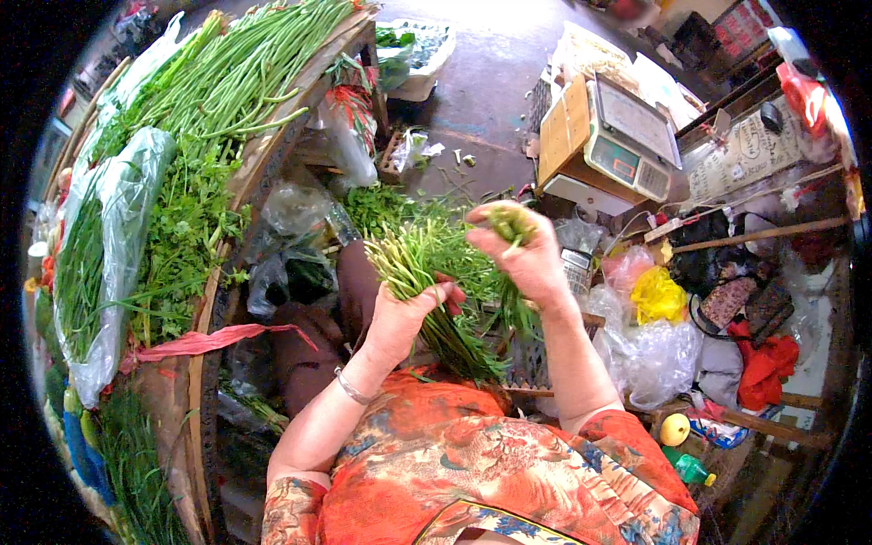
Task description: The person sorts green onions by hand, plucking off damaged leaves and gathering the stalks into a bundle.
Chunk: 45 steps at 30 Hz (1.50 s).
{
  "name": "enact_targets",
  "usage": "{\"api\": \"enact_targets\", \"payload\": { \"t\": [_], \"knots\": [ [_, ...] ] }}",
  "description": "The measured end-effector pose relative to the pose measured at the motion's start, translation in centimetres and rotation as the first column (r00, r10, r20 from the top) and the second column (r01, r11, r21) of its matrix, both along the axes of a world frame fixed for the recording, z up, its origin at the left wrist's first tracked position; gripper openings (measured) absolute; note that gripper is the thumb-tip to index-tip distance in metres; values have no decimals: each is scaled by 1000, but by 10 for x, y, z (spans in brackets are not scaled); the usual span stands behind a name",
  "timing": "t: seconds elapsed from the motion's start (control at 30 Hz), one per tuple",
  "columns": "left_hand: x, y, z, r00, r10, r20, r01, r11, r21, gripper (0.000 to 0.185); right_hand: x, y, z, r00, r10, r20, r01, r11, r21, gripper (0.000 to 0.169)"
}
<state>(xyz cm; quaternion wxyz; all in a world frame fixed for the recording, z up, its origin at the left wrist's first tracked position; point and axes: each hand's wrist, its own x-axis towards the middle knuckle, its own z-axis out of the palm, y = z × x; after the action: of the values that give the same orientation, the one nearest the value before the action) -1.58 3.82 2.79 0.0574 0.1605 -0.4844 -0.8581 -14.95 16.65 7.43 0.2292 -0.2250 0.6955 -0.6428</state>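
My left hand (409,313) is closed around a thick bunch of green leafy stems (443,334), with the pale cut ends pointing up and left and the dark leaves hanging toward my lap. To its right, my right hand (521,248) is raised, gripping a smaller bunch of green stems (507,221) whose leaves hang down below the palm. The two bunches are apart at the hands. Beyond and between them lies a heap of loose leafy greens (381,208), partly covered by my hands.
On the left, a wooden stall table (204,320) bears long beans (238,75), leafy herbs (191,211) and greens in a plastic bag (129,184). At the right stand a weighing scale (627,150), a calculator (575,269), plastic bags (647,354) and a green bottle (688,466).
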Motion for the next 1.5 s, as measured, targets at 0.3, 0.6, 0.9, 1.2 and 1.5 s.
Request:
{"api": "enact_targets", "payload": {
  "t": [0.3, 0.6, 0.9, 1.2, 1.5],
  "knots": [
    [2, -2, 1, 996, 67, -56, -64, 996, 61, 13, 3, -6, -8, 999, 42, 20, -42, 999, 14, 11],
    [-1, -3, 1, 999, 37, 0, -37, 999, 1, 13, -10, 1, -14, 951, -274, -143, 270, 962, -49, 15],
    [-1, 2, 9, 994, 96, -59, -94, 995, 38, 15, 11, -9, -11, 949, 60, 309, -18, 991, -136, 14],
    [-1, -9, -7, 995, 59, -80, -67, 993, -94, 14, -23, 16, -16, 920, -236, 313, 296, 941, -161, 27],
    [-1, -8, -13, 992, 101, -77, -98, 994, 46, 15, -43, 44, -17, 877, -421, 232, 471, 850, -234, 30]
  ]
}}
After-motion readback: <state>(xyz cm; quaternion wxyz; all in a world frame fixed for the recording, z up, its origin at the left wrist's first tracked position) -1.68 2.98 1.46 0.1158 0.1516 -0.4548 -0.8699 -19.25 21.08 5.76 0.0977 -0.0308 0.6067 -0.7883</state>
